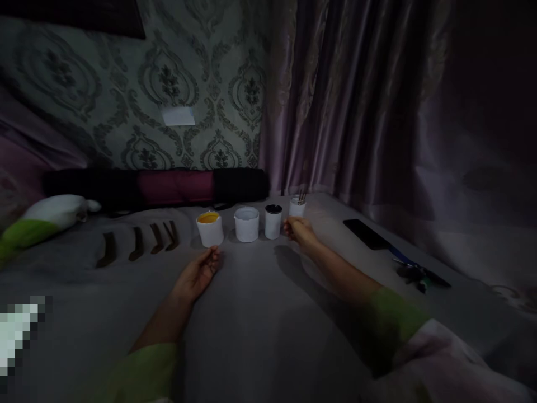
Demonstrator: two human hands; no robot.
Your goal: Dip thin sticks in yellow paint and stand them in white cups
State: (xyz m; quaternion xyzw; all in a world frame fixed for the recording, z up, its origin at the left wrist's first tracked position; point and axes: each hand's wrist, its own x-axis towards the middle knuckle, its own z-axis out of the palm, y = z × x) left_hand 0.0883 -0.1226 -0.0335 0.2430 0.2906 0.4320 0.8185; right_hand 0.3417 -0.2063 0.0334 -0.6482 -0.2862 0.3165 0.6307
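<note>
A row of small white cups stands on the grey bedsheet [260, 313]. The cup with orange-yellow paint [210, 228] is at the left, then a plain white cup [246, 224], a cup with black paint [273, 221], and a clear cup holding brushes [297, 206]. My left hand [197, 275] rests on the sheet just below the orange cup, fingers loosely curled, holding nothing I can see. My right hand [298, 229] reaches beside the black-paint cup, just below the brush cup, fingers curled; whether it grips anything is unclear.
Several dark curved pieces [136, 243] lie in a row to the left. A black phone [366, 233] and a bunch of keys [415, 273] lie at the right. A dark bolster [159, 187] lines the wall; a white-green pillow [42, 219] sits far left. Curtains hang at the right.
</note>
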